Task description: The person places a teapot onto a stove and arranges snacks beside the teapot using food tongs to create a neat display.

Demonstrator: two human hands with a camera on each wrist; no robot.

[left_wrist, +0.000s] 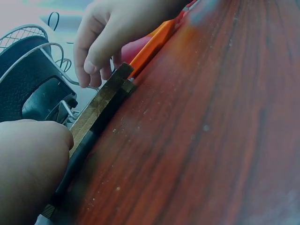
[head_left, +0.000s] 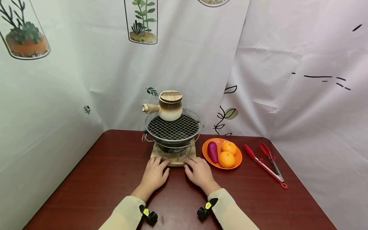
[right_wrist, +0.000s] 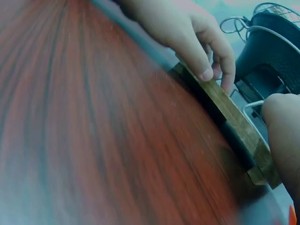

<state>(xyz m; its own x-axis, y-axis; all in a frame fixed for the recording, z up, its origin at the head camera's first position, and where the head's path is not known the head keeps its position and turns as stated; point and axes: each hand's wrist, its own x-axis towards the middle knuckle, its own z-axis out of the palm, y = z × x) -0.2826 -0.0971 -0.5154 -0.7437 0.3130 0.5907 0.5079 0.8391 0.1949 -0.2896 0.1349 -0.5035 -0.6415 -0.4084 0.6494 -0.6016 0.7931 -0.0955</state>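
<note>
A wooden base board (head_left: pixel 175 163) carries a round black grill stove (head_left: pixel 172 145) with a wire mesh rack (head_left: pixel 173 127) on top. On the rack sits a small brown-and-cream pot (head_left: pixel 170 110) with a wooden lid (head_left: pixel 171 95), its side handle (head_left: pixel 150 108) pointing left. My left hand (head_left: pixel 155 172) rests at the board's front left corner, fingers loosely bent. At the front right corner lies my right hand (head_left: pixel 199 171), its fingers likewise relaxed. In the left wrist view the right hand's fingertips (left_wrist: pixel 93 70) hang close over the board's edge.
Right of the board, an orange plate (head_left: pixel 205 153) holds a purple eggplant-shaped vegetable (head_left: pixel 212 151) and two oranges (head_left: pixel 226 159). Farther right lie red-handled tongs (head_left: pixel 267 169), spread apart. A white printed cloth (head_left: pixel 187 64) hangs behind the dark red table (head_left: pixel 115 166).
</note>
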